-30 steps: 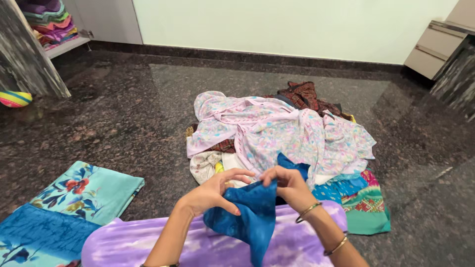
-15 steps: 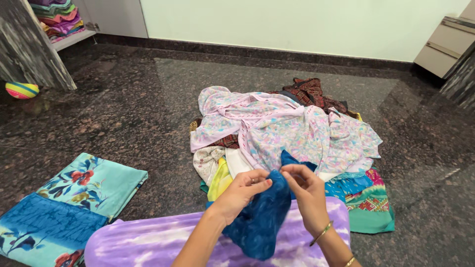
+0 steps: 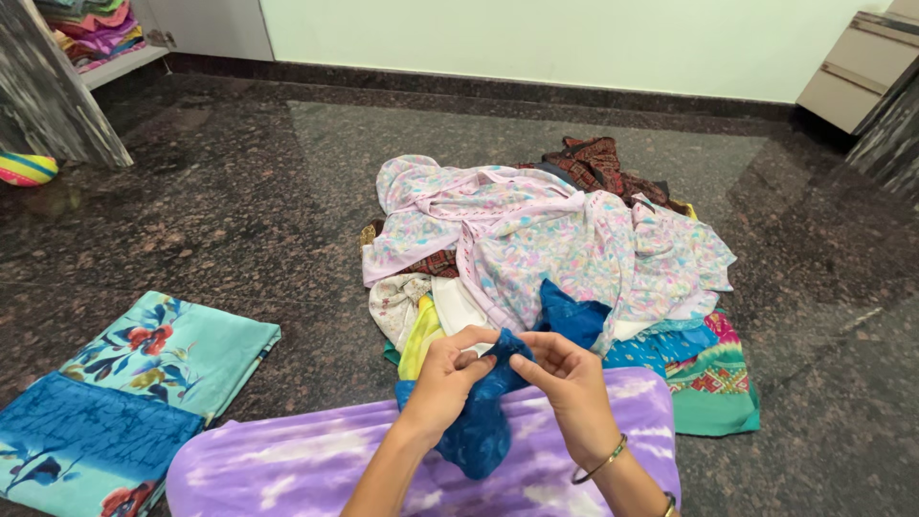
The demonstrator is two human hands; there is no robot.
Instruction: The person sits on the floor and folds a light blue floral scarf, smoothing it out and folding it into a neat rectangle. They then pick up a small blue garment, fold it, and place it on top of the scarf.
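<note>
My left hand (image 3: 448,381) and my right hand (image 3: 571,385) both pinch a crumpled dark blue cloth (image 3: 481,429) at its top edge, fingertips close together. The cloth hangs down over a purple tie-dye fabric (image 3: 287,469) spread across the bottom of the view. Part of the blue cloth (image 3: 572,316) trails back into a heap of clothes (image 3: 536,239) on the dark stone floor just beyond my hands. A thin bangle circles my right wrist.
A folded turquoise floral cloth (image 3: 134,383) lies on the floor at the left. A striped ball (image 3: 26,168) sits by a stone pillar at far left. Shelves with folded fabrics (image 3: 91,29) stand at the top left. A drawer unit (image 3: 857,72) is at the top right.
My hands have drawn closer together on the blue cloth, bunching its top edge. The cloth hangs lower and more crumpled than before. The view has shifted slightly.
</note>
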